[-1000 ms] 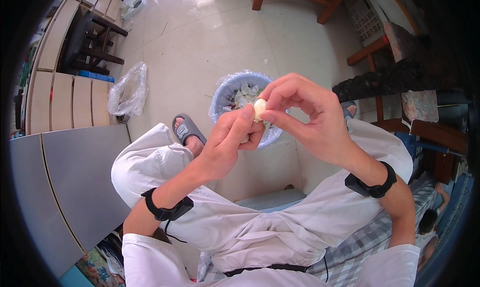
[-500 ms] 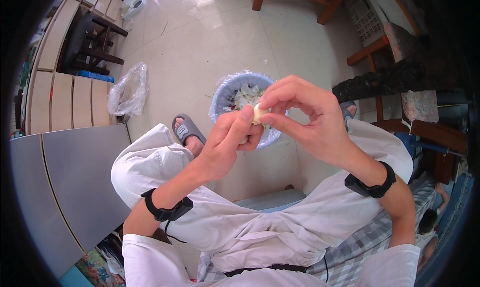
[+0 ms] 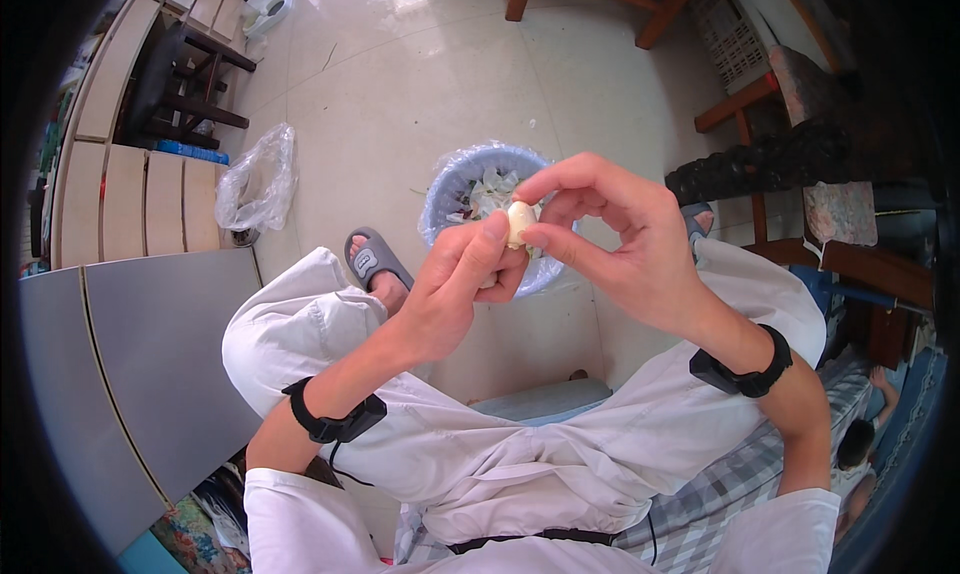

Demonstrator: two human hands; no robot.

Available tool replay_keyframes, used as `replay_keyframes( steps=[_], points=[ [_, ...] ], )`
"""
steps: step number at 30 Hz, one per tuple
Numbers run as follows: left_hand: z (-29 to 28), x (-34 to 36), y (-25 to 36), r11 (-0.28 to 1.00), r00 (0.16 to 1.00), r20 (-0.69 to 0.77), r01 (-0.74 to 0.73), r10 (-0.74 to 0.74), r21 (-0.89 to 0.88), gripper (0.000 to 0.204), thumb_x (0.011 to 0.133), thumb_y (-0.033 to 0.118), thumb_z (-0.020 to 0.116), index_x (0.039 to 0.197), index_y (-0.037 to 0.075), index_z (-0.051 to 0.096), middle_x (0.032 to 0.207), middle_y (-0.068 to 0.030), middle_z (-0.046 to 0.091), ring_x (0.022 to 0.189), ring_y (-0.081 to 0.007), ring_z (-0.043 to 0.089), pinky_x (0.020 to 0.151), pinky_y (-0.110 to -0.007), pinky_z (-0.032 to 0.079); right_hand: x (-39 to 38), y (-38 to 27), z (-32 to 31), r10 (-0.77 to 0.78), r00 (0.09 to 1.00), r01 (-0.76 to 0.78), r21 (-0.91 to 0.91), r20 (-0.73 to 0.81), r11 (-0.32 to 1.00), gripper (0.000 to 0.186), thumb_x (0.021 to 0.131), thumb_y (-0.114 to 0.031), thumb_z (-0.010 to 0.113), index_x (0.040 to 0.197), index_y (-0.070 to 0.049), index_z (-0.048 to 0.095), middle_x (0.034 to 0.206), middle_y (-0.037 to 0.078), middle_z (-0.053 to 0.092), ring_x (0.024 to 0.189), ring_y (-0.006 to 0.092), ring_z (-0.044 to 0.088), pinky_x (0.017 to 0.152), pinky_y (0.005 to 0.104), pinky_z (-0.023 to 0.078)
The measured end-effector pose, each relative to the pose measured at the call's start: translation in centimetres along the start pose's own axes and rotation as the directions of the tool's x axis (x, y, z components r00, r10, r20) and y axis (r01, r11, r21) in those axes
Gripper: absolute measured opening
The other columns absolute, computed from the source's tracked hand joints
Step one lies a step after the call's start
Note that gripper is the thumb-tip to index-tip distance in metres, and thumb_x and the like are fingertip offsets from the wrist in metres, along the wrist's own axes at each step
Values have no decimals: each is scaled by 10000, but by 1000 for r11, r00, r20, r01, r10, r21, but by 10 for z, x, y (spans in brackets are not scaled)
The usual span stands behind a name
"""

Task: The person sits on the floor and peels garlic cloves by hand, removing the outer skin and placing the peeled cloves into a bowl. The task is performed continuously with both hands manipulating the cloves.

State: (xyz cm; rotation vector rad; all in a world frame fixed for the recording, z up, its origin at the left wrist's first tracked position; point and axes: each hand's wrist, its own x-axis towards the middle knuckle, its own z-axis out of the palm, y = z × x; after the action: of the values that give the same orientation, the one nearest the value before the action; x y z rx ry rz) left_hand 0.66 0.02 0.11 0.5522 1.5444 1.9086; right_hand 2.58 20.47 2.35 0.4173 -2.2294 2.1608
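Note:
Over the bin, my left hand (image 3: 455, 279) pinches a peeled-looking, cream-white garlic clove (image 3: 521, 224) at the thumb tip. The other left fingers are curled, with a bit of something pale showing beneath them. My right hand (image 3: 622, 236) meets the clove from the other side: the thumb touches its lower end and the bent forefinger reaches its top. Below both hands stands a light-blue bin (image 3: 440, 202) lined with a clear plastic bag. Pale, papery scraps (image 3: 494, 196) lie inside it; my hands hide part of its near side.
A crumpled clear plastic bag (image 3: 256, 182) lies on the floor at left, beside drawers (image 3: 130, 199) and a grey cabinet (image 3: 180, 364). Dark and wooden furniture (image 3: 745, 109) stands at right. At the far right edge another person (image 3: 855, 449) is partly visible on the checked bedding.
My right forefinger has lifted from the clove's side toward its top, so more of the clove's smooth surface shows. My left hand has hardly moved.

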Motion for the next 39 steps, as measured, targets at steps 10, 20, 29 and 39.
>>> replay_keyframes(
  steps=[10, 20, 29, 39],
  points=[
    [-1, 0, -2, 1000, 1000, 2, -2, 1, 21, 465, 1136, 388, 281, 819, 78, 421, 662, 53, 320, 597, -75, 239, 548, -271, 211, -1, 2, -5, -17, 997, 21, -54, 77, 998, 158, 924, 49, 693, 1077, 11, 687, 1159, 123, 690, 978, 148, 683, 854, 278, 561],
    [5, 0, -4, 999, 996, -90, 15, -11, 47, 441, 1134, 379, 346, 867, 59, 490, 707, 52, 371, 610, -56, 253, 535, -250, 202, -1, 2, -1, 20, 1000, -19, -41, 20, 999, 216, 931, -10, 701, 1142, 19, 669, 1065, 83, 718, 909, 118, 691, 815, 262, 547],
    [5, 1, -3, 984, 996, -86, -6, 21, 179, 415, 1132, 352, 393, 1071, 2, 609, 724, 62, 380, 620, -47, 287, 542, -240, 235, 0, 6, 0, 115, 993, -114, 156, 2, 981, 191, 958, -55, 688, 1120, 44, 668, 1029, 80, 709, 919, 119, 680, 840, 268, 544],
    [4, 0, 1, 979, 996, -82, 60, -45, 195, 384, 1130, 293, 397, 1142, -1, 644, 709, 47, 407, 657, -66, 342, 575, -263, 295, 1, 0, 0, 226, 974, -224, 271, 27, 936, 180, 986, -59, 658, 1115, 67, 658, 1023, 88, 702, 923, 108, 676, 837, 254, 562]
  ],
)
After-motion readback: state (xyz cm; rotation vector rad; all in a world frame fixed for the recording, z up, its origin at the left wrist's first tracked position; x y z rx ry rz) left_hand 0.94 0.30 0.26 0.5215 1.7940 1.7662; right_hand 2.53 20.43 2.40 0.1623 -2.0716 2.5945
